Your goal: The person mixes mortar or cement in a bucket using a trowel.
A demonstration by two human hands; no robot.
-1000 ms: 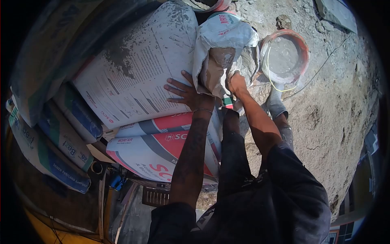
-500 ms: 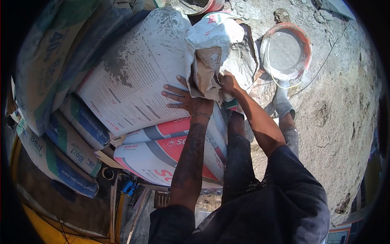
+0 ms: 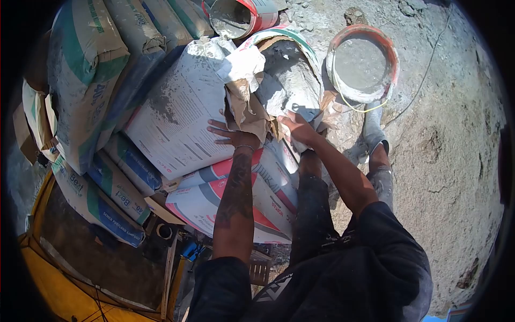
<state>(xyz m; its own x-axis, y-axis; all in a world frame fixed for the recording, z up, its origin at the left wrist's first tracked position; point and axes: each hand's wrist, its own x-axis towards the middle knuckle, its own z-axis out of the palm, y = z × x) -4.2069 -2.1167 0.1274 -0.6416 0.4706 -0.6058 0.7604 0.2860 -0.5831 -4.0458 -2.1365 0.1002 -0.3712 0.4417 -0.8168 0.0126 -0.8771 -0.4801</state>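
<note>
A torn-open mortar bag [image 3: 238,64] of white and brown paper leans on the stack, grey powder showing inside its wide mouth. My right hand [image 3: 298,130] is closed on the torn paper at the near edge of that mouth; some fingertips are hidden. My left hand [image 3: 235,138] lies with spread fingers against a printed white bag [image 3: 179,115], right beside the ragged brown flap. Below my left wrist are more red and white mortar bags [image 3: 214,206].
Cement bags [image 3: 86,80] are piled at the left. A bucket [image 3: 362,67] of grey material with a yellowish handle stands at right, near my foot. Another red and white bucket [image 3: 263,15] lies tilted at the top. A thin cable [image 3: 424,80] crosses the rough ground.
The torn bag's mouth has come into wider view, with the grey powder now visible. My right hand has shifted a little left and down along the paper. The camera view has turned.
</note>
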